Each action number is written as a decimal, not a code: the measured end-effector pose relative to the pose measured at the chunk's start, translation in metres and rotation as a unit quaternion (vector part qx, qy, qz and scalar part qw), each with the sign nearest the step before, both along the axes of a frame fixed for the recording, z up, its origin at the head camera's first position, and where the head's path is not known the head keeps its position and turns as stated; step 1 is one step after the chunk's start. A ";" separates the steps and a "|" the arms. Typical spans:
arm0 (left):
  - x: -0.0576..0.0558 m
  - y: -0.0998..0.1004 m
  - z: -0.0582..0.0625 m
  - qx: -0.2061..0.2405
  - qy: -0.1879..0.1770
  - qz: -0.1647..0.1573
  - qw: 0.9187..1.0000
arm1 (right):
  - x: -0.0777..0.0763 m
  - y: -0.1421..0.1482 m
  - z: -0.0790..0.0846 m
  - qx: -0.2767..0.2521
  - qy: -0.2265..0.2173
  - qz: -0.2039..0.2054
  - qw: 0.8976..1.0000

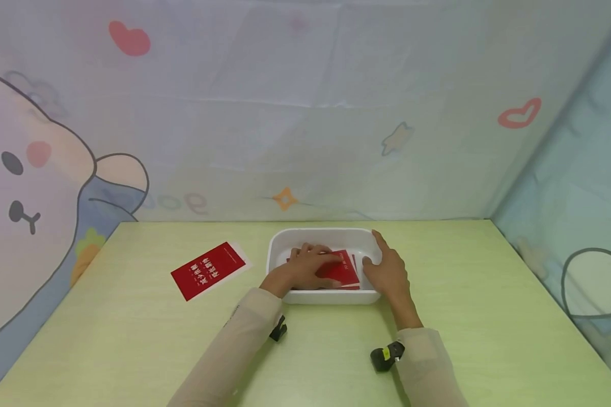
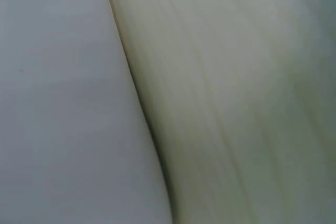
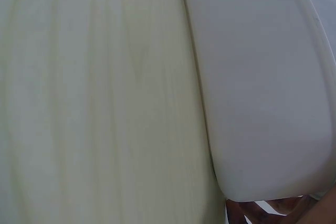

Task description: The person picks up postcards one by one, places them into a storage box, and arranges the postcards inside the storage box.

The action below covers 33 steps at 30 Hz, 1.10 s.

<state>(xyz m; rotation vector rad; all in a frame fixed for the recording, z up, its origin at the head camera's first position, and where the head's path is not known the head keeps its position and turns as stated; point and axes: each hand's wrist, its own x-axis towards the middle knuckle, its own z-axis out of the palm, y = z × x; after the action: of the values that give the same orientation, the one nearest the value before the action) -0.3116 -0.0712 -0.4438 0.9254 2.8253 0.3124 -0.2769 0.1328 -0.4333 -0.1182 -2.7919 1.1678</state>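
Observation:
A white plastic tray [image 1: 331,297] with rounded corners sits on the table, several red cards [image 1: 347,270] lying inside it. My left hand [image 1: 305,270] reaches in over the tray's near left side. Its fingers and thumb are curved over the top red card, holding it at opposite edges. At the right end my right hand [image 1: 389,274] grips the rim, thumb inside and fingers outside. In the right wrist view, fingertips [image 3: 257,213] show at the tray's corner. The left wrist view holds only the tray's side wall [image 2: 79,103] and tabletop.
Left of the tray, another red card [image 1: 209,270] with white lettering lies at an angle on the light wooden table [image 1: 489,316], a pale edge showing under it. A printed cloth backdrop [image 1: 336,113] hangs behind the table, and a second cloth [image 1: 580,226] hangs along the right.

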 end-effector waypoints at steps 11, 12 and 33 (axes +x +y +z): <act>-0.002 -0.002 0.000 0.013 -0.004 0.006 1.000 | -0.003 -0.001 -0.003 -0.003 -0.003 0.003 1.000; -0.003 -0.002 0.000 0.016 -0.003 0.007 1.000 | -0.003 -0.001 -0.002 -0.002 -0.003 0.004 1.000; 0.000 0.000 0.017 0.103 0.050 0.007 0.993 | 0.000 -0.001 0.002 0.000 -0.011 0.001 1.000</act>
<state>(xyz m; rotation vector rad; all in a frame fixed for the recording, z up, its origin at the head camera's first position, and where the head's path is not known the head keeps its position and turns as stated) -0.3120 -0.0715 -0.4269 0.9866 2.9342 0.5860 -0.2769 0.1318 -0.4310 -0.1286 -2.8119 1.1739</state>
